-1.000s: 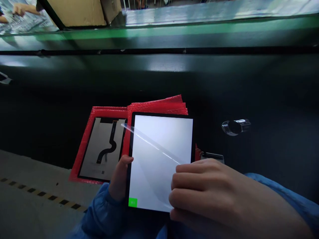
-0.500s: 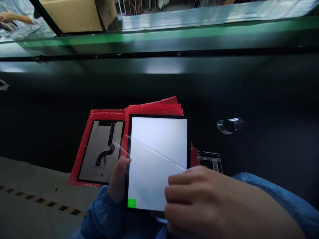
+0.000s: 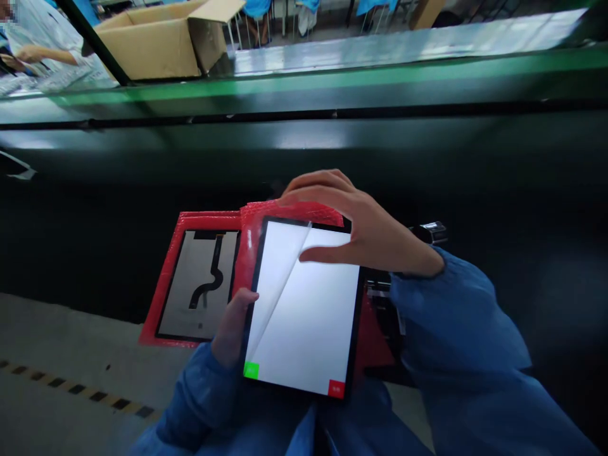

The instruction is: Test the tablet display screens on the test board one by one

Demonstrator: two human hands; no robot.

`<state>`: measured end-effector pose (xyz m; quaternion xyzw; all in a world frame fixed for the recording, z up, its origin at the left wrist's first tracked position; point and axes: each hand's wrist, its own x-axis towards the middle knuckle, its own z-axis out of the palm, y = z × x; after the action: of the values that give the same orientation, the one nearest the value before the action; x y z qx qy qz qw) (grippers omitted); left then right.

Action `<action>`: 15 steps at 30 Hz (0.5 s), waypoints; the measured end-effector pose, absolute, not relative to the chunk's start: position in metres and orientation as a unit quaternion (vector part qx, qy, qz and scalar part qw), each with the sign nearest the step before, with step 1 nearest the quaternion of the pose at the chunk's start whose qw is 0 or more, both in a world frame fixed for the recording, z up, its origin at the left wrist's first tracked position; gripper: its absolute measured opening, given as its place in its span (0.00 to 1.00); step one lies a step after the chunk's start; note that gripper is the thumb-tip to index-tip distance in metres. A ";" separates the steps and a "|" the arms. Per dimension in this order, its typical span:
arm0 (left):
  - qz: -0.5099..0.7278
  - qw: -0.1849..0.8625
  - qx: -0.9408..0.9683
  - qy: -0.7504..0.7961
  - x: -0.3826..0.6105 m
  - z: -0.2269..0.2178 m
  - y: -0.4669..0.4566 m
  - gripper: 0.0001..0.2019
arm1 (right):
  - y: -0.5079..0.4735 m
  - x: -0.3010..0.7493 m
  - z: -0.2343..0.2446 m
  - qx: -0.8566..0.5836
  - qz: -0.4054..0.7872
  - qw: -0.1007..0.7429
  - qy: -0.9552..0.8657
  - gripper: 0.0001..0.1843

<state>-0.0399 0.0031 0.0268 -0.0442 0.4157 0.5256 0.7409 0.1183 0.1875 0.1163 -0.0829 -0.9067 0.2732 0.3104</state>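
My left hand (image 3: 236,323) grips the left edge of a lit tablet (image 3: 313,310), thumb on its black bezel. The screen is white, with a green square at lower left and a red one at lower right. Across it runs the slanting edge of a clear film (image 3: 280,288); whether it lies flat there I cannot tell. Over the tablet's top right part my right hand (image 3: 342,212) hovers open, thumb and fingers well apart, with nothing visible between them. Beneath the tablet are red bubble-wrap sleeves (image 3: 249,244).
Left of the tablet, a display panel (image 3: 202,285) with a black flex cable rests on red bubble wrap. A clear curled strip (image 3: 434,232) lies beyond my right forearm. Across the dark bench (image 3: 95,240) stand a green-edged ledge (image 3: 380,82), an open carton (image 3: 152,44) and a person (image 3: 42,47).
My right hand has moved up and away from the lower right, going from closed to open. The film's edge now slants the other way. The tablet has tilted slightly, uncovering the red square.
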 end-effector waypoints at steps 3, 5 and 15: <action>0.521 0.739 -0.039 0.425 -0.038 0.029 0.003 0.08 | 0.192 0.137 0.099 -0.121 0.237 0.254 -0.930 0.39; 0.528 0.730 -0.036 0.432 -0.036 0.031 0.002 0.06 | 0.193 0.144 0.095 -0.126 0.253 0.255 -0.925 0.37; 0.619 0.615 -0.034 0.488 -0.031 0.049 -0.020 0.11 | 0.192 0.137 0.085 -0.104 0.542 0.371 -0.747 0.21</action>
<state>-0.0306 -0.0198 0.0492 -0.0342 0.4877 0.6187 0.6150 0.1367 0.1920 0.0848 -0.1042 -0.7468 0.5419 0.3711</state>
